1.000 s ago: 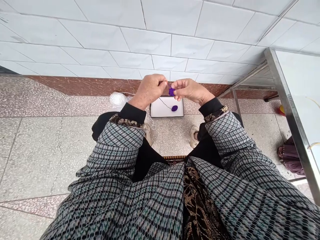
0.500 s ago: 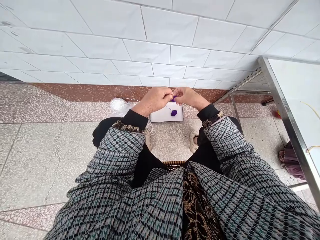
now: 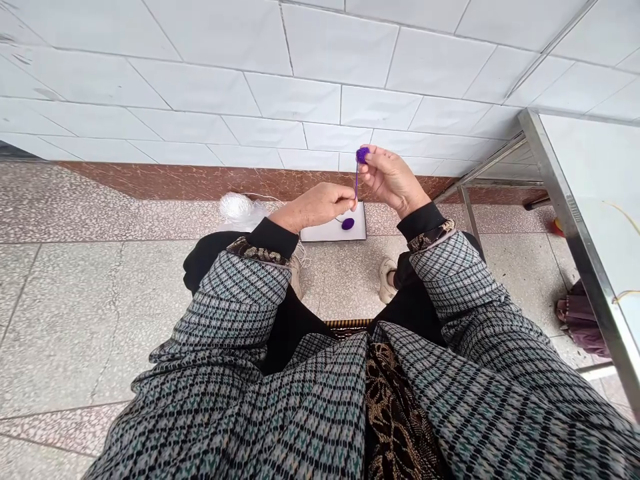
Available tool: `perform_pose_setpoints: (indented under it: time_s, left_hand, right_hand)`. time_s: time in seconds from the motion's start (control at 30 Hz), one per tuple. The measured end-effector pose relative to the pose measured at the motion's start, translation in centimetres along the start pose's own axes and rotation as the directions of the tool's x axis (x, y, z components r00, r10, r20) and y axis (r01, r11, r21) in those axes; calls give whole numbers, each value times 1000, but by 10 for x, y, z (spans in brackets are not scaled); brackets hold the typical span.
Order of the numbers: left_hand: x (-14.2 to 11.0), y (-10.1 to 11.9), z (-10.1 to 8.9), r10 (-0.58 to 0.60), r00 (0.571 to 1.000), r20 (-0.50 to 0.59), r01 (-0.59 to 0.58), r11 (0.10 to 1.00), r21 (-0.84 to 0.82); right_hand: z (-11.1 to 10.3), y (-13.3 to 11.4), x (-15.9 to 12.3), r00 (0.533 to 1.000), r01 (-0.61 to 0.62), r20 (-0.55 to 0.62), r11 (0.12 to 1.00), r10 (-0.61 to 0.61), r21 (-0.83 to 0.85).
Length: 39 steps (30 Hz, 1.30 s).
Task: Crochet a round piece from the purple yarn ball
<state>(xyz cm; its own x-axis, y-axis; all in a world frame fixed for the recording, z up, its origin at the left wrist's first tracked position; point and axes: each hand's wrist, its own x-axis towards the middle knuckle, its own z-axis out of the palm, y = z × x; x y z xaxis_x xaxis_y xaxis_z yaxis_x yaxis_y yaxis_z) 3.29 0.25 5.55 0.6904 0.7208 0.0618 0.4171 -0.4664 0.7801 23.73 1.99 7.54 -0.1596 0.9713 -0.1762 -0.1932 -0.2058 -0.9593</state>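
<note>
"From the head view, what is each hand doing?"

"The right hand (image 3: 393,179) pinches a small purple knitted piece (image 3: 363,155) between thumb and fingers, its lower fingers loosely curled. The left hand (image 3: 323,203) has thumb and forefinger pressed together on a purple thread (image 3: 357,177)."

"Where is the piece, and how does it look?"

"It's raised in front of the tiled wall (image 3: 320,100), higher in the view than the left hand. It's deep purple, bunched and rough-surfaced. The fingers cover part of it, so I can't tell its full shape."

"And the thread?"

"Straight and nearly upright, from the piece down to the left fingertips."

"What lies below?"

"A shallow box (image 3: 325,233), white inside with a dark edge, on the speckled floor (image 3: 345,287). An oval purple yarn ball (image 3: 347,224), smoother-looking than the piece, lies in it toward the right, with a thin strand (image 3: 339,219) leading off toward the left hand."

"Anything beside the box?"

"To its left, a white yarn ball (image 3: 234,205) with clear plastic (image 3: 253,217) against it."
</note>
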Motion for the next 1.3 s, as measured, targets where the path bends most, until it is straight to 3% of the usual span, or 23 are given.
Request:
perform_pose_setpoints:
  time_s: [0.13,0.27,0.37,0.43,0.53,0.63,0.73,0.8,0.87,0.97,1.03,1.1,1.2,1.3]
  left_hand:
    - [-1,-1,1,70,998,8,-70,997,31]
    - [-3,-1,-7,14,986,-165,-8,999,41]
    - [-3,-9,-15,-78,941,-329,102,993,56]
    - [-3,-16,-17,-122,914,-386,162,984,74]
    - [-1,-22,-11,-134,935,-329,169,982,81]
    - [2,-18,1,-67,989,-128,76,995,64]
    - [4,-9,9,33,999,35,-35,998,59]
    - [3,-3,9,76,997,20,-77,995,66]
    - [1,0,3,82,994,-71,-76,994,81]
    - [-2,-1,-9,30,975,-222,-7,994,106]
    - [-4,-6,-16,-15,956,-293,51,992,115]
    - [-4,-12,-19,-52,940,-338,98,988,121]
    - [-3,-18,-15,-84,944,-320,127,985,115]
    - [-1,-14,-6,-53,989,-138,65,994,89]
  right_hand:
    - [-4,16,9,999,-27,22,973,33,-227]
    - [1,20,3,976,-66,159,896,150,-440]
    - [7,12,-8,931,-72,299,910,209,-409]
    - [8,5,-13,929,-72,324,947,178,-314]
    - [9,-1,-13,964,-55,247,985,95,-165]
    - [7,0,-6,994,-6,112,995,16,-96]
    - [3,10,3,999,12,31,986,-7,-164]
    - [0,17,8,1000,-8,22,964,14,-265]
    - [-2,23,9,997,-38,46,925,60,-378]
    - [0,23,3,966,-66,189,871,178,-487]
    - [3,17,-4,922,-62,314,886,228,-460]
    - [6,9,-10,907,-63,368,931,204,-360]
    - [6,0,-10,961,-49,260,983,95,-177]
    - [1,2,-1,996,10,94,997,-3,-74]
